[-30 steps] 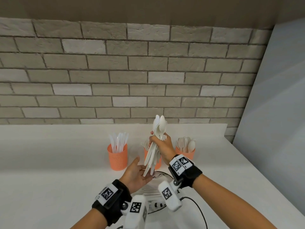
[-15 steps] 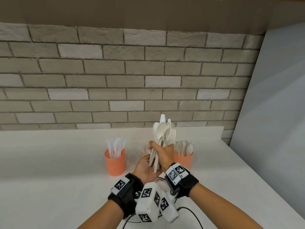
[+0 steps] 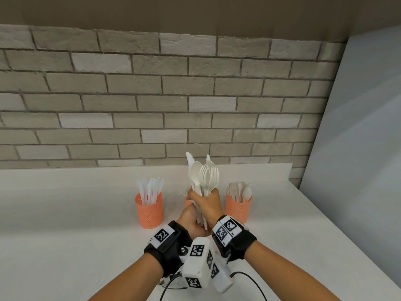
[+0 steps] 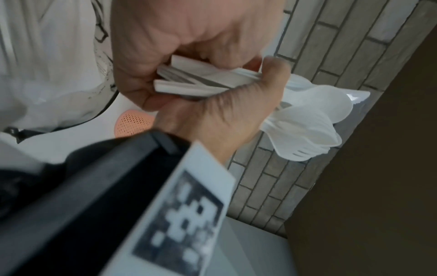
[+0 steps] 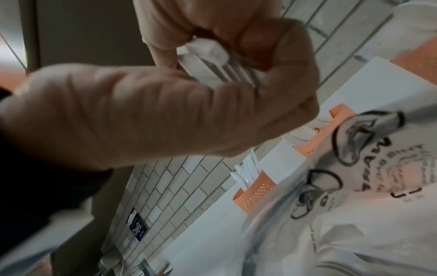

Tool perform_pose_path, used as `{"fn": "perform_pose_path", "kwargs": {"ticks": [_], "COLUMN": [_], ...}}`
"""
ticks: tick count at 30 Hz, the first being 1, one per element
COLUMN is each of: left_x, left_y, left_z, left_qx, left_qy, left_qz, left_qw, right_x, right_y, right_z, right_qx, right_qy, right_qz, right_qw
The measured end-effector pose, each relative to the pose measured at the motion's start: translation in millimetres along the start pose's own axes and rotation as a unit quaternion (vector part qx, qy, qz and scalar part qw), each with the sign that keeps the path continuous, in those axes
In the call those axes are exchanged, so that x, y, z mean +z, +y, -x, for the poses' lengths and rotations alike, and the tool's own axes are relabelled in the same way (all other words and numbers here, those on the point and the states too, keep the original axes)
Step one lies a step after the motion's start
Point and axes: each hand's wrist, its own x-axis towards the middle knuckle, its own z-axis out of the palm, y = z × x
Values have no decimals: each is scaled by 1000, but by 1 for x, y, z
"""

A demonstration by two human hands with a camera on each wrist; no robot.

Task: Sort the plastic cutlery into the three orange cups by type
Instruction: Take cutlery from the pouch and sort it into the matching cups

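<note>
Head view: your right hand (image 3: pixel 207 206) held the mixed cutlery bundle (image 3: pixel 202 178) upright at lower centre of the frame.
Your right grip was wrapped around the handles; your left hand (image 3: pixel 192 222) curled around their lower ends just below. Behind, on the white tabletop (image 3: pixel 65 213), stood three orange cups: knives in the left cup (image 3: pixel 149 210), spoons in the right cup (image 3: pixel 238 208), the middle cup (image 3: pixel 188 202) mostly hidden by your hands.

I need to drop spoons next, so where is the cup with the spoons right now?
In the head view the spoon cup stands on the white counter, rightmost of the orange cups, just right of the right hand gripping the mixed cutlery bundle.
</note>
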Motion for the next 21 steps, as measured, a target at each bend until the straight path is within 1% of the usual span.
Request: {"fn": "perform_pose_path", "kwargs": {"ticks": [2,3,5,7,9,11,12,13,14,15,17,18,19,21], "left_x": [2,2,0,-5,-11,-16,-18,-20,-22,-25,-27,-28,-29,-29], "left_y": [1,2,2,0,0,1,2,3,4,5,7,8,9,11], "left_z": [4,5,4,-1,-4,-1,0,4,4,3,2,0,-1,-2], "left_qx": [4,4,8,35,78,107,115,123,132,143,173,184,188,182], "left_qy": [7,6,0,-10,-15,-53,-79,-100,-112,-115,-100,-96,-95,-102], "left_qz": [-31,-37,-50,-70,-125,-173,-206,-258,-324,-387,-488,-513,-526,-522], "left_qw": [999,999,999,997,989,978,969,953,930,903,849,833,824,827], "right_x": [-1,-2,-4,-6,-7,-11,-12,-14,-15,-17,-18,-19,-20,-20], "right_y": [2,3,4,4,3,0,0,-1,-1,-2,-4,-4,-4,-1], "right_z": [0,0,-3,-7,-13,-17,-20,-22,-23,-23,-19,-16,-13,-10], "right_qx": [-4,-7,-8,1,23,53,62,68,70,69,65,65,65,68], "right_qy": [-13,-10,21,50,58,51,44,33,21,8,-25,-42,-58,-81], "right_qz": [0,-12,-32,-47,-63,-89,-101,-113,-123,-131,-136,-138,-136,-128], "right_qw": [1000,1000,999,998,996,993,992,991,990,989,988,987,987,986]}}
